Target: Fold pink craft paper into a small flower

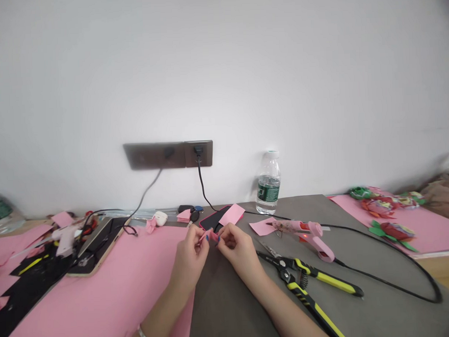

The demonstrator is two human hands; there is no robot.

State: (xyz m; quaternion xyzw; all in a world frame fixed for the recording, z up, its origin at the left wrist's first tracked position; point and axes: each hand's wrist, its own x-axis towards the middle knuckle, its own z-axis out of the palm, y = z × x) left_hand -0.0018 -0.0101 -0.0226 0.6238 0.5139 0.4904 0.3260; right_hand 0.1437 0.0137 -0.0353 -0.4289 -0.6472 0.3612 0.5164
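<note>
My left hand point(191, 255) and my right hand point(236, 244) meet near the middle of the table, both closed in a pinch. Between their fingertips is a small crumpled piece of pink paper point(211, 235), partly hidden by the fingers. Just beyond the hands lies a dark phone with a pink edge point(211, 221), with a flat pink paper rectangle point(231, 214) on top of it. To the right of my right hand are another pink paper piece point(262, 227), a pink glue gun point(304, 232) and yellow-and-black pliers point(302, 274) with their handles apart.
A water bottle point(268, 184) stands against the wall. Folded paper flowers point(380, 207) lie on pink paper at the right. At left are a large pink sheet point(133, 284), a phone point(98, 246) and a second glue gun point(67, 240). The glue gun's black cord point(396, 248) loops across the right side.
</note>
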